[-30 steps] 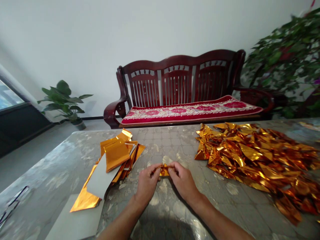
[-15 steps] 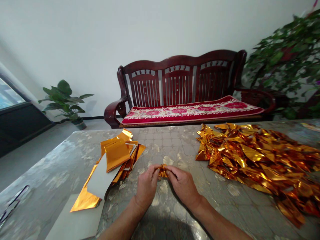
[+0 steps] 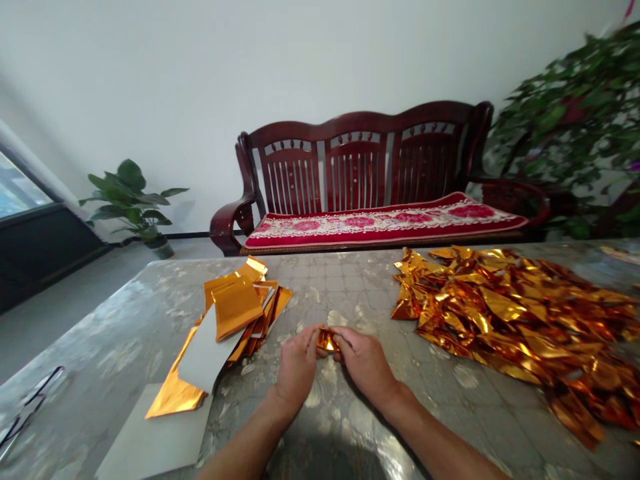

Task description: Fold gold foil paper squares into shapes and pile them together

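Gold foil piece [image 3: 328,340], pinched at both ends! Left hand [image 3: 296,360] has thumb and fingers closed on one side, right hand [image 3: 365,363] clamps the other, and the foil bridges the small gap between them, above the patterned table [image 3: 100,347]. It's small, shiny, creased, catching a bright glint. Foil sheets [image 3: 237,310] lie off to the left, a heap of folded foil [image 3: 500,307] to the right, running out of frame. Fingers cover both ends, and the exact folds are too small to read.
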A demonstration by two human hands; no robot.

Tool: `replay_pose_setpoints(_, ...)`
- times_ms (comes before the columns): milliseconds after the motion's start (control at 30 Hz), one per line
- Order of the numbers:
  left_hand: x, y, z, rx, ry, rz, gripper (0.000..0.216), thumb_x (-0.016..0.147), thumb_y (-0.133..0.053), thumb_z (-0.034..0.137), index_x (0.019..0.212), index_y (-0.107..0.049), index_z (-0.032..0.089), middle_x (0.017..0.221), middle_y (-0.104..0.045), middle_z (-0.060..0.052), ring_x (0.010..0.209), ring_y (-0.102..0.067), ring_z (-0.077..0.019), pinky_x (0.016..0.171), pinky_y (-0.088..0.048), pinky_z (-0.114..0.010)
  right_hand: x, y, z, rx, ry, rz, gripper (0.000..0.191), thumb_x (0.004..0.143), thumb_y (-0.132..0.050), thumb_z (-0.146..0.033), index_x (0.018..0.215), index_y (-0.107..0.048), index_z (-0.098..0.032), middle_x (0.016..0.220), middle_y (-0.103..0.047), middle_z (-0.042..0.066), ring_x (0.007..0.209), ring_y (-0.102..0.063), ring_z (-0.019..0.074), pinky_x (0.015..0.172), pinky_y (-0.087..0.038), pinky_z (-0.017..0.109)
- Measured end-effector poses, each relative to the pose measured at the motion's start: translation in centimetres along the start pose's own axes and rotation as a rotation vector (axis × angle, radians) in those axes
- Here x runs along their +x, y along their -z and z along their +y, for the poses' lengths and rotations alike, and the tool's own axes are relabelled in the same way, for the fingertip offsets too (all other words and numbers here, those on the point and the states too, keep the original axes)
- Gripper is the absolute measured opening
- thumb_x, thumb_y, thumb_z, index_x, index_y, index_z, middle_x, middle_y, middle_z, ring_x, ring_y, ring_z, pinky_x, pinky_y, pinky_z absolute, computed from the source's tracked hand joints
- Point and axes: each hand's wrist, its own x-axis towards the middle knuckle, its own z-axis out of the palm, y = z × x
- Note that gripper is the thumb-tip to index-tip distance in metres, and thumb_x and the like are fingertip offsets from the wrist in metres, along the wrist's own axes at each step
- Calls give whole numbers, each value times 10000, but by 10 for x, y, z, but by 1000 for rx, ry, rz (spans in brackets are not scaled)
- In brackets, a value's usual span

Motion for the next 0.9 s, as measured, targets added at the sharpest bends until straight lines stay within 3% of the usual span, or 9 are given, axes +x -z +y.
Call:
replay_pose_setpoints(100,3,1,0,-47,101,28,359,957,-422,349,1122,-689,174,612,-708,4,557,-700,-172,655,-561,-289,2,5,-3,-121,-19,78,320,922,-474,-353,1145,-655,-212,726,-729,19,653,-669,202,639,-452,292)
replay_pose_setpoints(200,4,1,0,-91,161,18,406,951,-427,378,1187,-665,151,520,-662,20,517,-677,-183,622,-552,-299,3,6,-1,-196,-38,120,214,880,-505,-332,993,-648,-220,607,-661,-15,553,-602,182,563,-379,273)
replay_pose_setpoints(300,3,0,2,-103,144,0,458,935,-461,410,1287,-600,152,577,-692,12,530,-677,-182,649,-553,-306,4,7,7,-160,-47,156,132,849,-510,-283,839,-632,-235,599,-646,-20,534,-581,168,544,-354,264)
replay_pose_setpoints(367,1,0,5,-131,147,6,530,930,-463,439,1375,-517,157,712,-740,-19,532,-675,-178,587,-544,-298,6,10,11,-111,-60,187,141,856,-494,-283,825,-623,-234,602,-643,-20,560,-595,169,556,-370,258)
replay_pose_setpoints(467,-4,2,3,-102,83,33,594,936,-433,442,1463,-410,168,724,-733,-7,508,-651,-172,568,-534,-300,12,24,17,-73,-64,301,163,864,-487,-302,887,-630,-228,612,-642,-21,584,-596,169,577,-393,253)
replay_pose_setpoints(600,-5,9,-10,-23,17,123,565,958,-387,448,1451,-415,176,761,-725,-11,556,-652,-175,634,-538,-321,24,65,22,-51,-77,509,217,866,-491,-330,994,-616,-207,590,-624,-29,569,-578,176,594,-410,260)
replay_pose_setpoints(767,0,21,-27,14,-12,279,499,937,-438,474,1335,-541,191,859,-744,-33,686,-680,-186,715,-544,-322,30,137,29,-234,-133,862,292,839,-505,-379,1018,-644,-194,673,-667,19,612,-580,204,626,-395,290)
replay_pose_setpoints(900,6,34,-25,35,-25,361,425,909,-487,484,1196,-640,211,927,-753,-44,815,-702,-204,786,-545,-322,19,192,43,-409,-326,1100,406,829,-487,-419,1102,-657,-171,729,-686,79,642,-576,252,647,-379,337)
